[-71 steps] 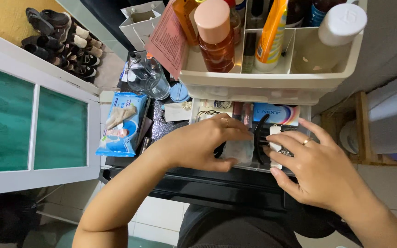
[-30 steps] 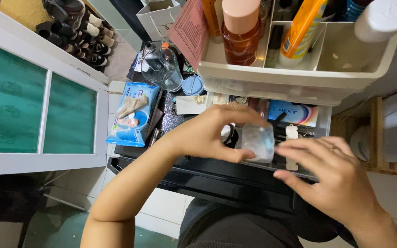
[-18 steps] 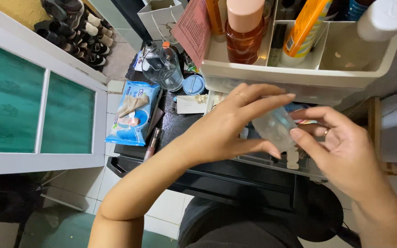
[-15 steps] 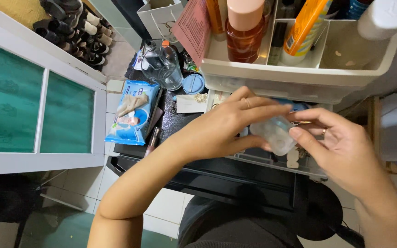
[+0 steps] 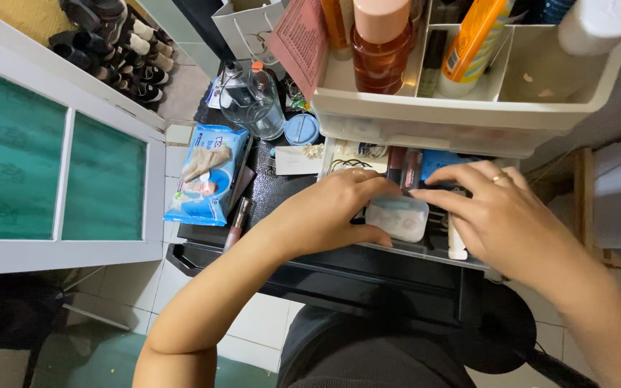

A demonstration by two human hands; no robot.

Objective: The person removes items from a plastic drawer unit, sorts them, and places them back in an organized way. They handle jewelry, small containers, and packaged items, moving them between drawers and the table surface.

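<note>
Head cam, only view I've got. My left hand [image 5: 328, 212] is curled partway round a small clear plastic case [image 5: 397, 217], thumb under its near edge and fingers over the far edge, so it has hold of the case. The case sits low in the open clear drawer [image 5: 425, 250] of the organiser, about level w/ the drawer's front lip; can't tell if it's resting on the contents or just above them.

My right hand [image 5: 501, 215] is spread flat and mostly open, ring on one finger, fingertips touching the right end of the case and lying over the drawer's contents. Doesn't look like a real grip, more a touch from the side.

In the drawer behind the hands: a couple of lipstick-type tubes [image 5: 402, 162], a blue packet [image 5: 440, 159], black hair ties [image 5: 343, 164], a small white item [image 5: 456, 244] just beside my right hand.

Above the drawer, a cream compartment tray [image 5: 468, 115] w/ an amber bottle w/ pink cap [image 5: 379, 39], an orange tube [image 5: 472, 39], a white-capped bottle [image 5: 598, 25].

Left of the organiser on the black tabletop [image 5: 267, 194]: blue wet-wipes pack [image 5: 208, 176], clear glass bottle [image 5: 253, 100], small round blue tin [image 5: 301, 131], a slim lip-gloss tube [image 5: 236, 223] by the wipes. Further left, a white-framed door w/ green glass [image 5: 59, 165]; top left, shoes [image 5: 109, 36] on the floor.
</note>
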